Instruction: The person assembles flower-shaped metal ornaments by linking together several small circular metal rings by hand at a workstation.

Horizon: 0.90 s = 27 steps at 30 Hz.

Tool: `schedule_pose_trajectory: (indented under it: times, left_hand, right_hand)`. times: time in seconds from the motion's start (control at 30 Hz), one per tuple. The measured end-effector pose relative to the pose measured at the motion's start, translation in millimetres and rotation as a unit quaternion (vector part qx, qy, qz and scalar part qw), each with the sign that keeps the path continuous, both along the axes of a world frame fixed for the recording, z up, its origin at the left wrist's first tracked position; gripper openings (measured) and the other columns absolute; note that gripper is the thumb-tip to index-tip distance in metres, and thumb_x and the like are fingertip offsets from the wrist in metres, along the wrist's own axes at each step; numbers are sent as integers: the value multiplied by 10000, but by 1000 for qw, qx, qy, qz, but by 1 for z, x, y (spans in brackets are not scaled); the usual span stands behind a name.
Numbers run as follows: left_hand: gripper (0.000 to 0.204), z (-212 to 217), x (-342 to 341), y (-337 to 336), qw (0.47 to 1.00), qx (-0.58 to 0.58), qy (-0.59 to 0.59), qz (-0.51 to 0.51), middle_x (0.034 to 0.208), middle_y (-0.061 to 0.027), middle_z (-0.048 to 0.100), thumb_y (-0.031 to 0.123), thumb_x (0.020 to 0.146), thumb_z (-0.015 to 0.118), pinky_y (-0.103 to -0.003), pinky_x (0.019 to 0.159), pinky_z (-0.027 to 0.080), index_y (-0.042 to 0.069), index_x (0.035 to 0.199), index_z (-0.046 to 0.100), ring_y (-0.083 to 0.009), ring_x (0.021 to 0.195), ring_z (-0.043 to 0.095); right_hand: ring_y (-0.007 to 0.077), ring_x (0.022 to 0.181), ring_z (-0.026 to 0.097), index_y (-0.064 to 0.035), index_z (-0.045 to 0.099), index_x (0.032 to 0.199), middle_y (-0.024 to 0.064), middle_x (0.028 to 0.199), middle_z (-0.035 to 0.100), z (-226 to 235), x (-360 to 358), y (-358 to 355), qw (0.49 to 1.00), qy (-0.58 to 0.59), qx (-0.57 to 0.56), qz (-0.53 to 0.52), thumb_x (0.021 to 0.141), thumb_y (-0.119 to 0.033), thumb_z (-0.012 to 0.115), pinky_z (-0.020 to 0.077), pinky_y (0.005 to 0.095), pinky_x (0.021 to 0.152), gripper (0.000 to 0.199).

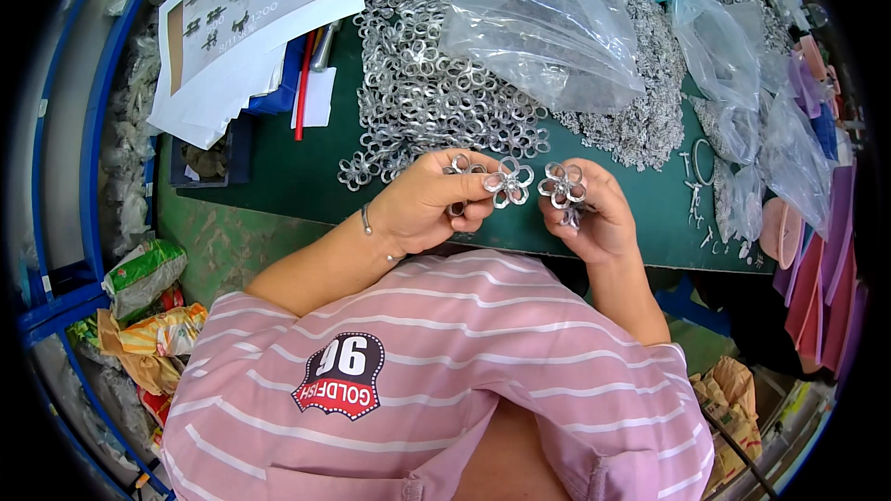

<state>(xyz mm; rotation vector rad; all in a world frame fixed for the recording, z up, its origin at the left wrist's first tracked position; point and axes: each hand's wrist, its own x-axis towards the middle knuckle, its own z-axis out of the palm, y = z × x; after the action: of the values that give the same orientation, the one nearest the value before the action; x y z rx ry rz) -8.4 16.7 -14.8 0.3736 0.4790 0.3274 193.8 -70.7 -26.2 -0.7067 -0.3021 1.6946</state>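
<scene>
Left hand [406, 209]: left flower [510, 183], silver metal, open-petalled, gripped by the fingers [470, 188]; another silver part [459, 167] is held there, partly hidden.

Right hand [608, 223]: right flower [562, 184], similar, gripped in closed fingers; a second piece [573, 216] is half covered below it.

Both flowers are held near each other, not touching, above the front of the worktop [297, 190].

Beyond: flower pile [408, 83], heaped; clear bag [548, 32], laid partly over it; small-parts heap [654, 121], placed right; red pen [303, 93] and papers [200, 97], placed left.
</scene>
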Motion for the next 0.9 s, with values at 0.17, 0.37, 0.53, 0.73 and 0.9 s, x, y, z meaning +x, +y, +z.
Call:
schedule_pose_trajectory:
  times: [0.17, 0.37, 0.53, 0.73, 0.9]
  left_hand:
    - [155, -5, -1, -2, 999, -21, -38, -9, 874, -128, 591, 53, 843, 556, -189, 433, 294, -31, 973, 548, -57, 504, 368]
    - [143, -3, -2, -2, 999, -32, -44, -6, 842, -96, 585, 46, 839, 556, -183, 441, 301, -36, 956, 559, -63, 555, 401]
    - [152, -6, -2, -4, 1000, -20, 1, 21, 898, -138, 590, 62, 824, 570, -216, 474, 391, -11, 957, 552, -110, 653, 514]
    - [125, -3, -3, 0, 999, -18, -15, 25, 913, -135, 612, 115, 818, 516, -316, 536, 506, 40, 902, 570, -201, 776, 611]
    - [181, 0, 2, 0, 998, 44, 46, -29, 807, -105, 587, 159, 865, 523, -239, 425, 455, 14, 965, 565, -156, 648, 583]
  right_hand:
    - [196, 616, 518, 16, 567, 907, 137, 768, 578, -6, -8, 0, 991, 131, -12, 8, 814, -83, 537, 353, 224, 389, 139]
    - [201, 630, 510, 20, 559, 913, 151, 796, 572, -7, -8, -1, 985, 174, -15, 9, 811, -86, 528, 351, 229, 386, 151]
    - [205, 631, 509, 27, 542, 918, 150, 795, 566, -7, -7, -2, 984, 175, -20, 4, 814, -84, 516, 350, 232, 389, 154]
    - [206, 625, 500, 23, 535, 904, 153, 789, 559, -10, -6, -2, 984, 177, -28, 5, 815, -73, 504, 344, 233, 390, 134]
    - [192, 645, 547, 14, 565, 883, 126, 761, 591, -1, -12, -5, 999, -8, -37, -25, 795, -49, 558, 395, 251, 430, 108]
